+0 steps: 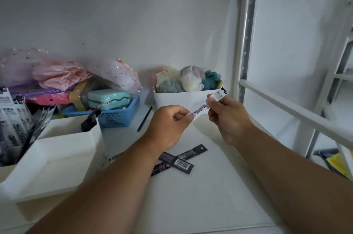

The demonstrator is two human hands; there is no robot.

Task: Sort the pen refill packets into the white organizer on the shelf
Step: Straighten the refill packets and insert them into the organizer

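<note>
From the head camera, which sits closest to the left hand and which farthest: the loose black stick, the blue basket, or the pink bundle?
Measured from the left hand:
1. Black stick, lying on the shelf just to its left.
2. Blue basket, further left, behind the white organizer.
3. Pink bundle, far left at the back, piled above the basket.

two black refill packets (176,161), one white refill packet (207,105), two hands (169,125)

Head camera looks down, close over shelf (200,195).
</note>
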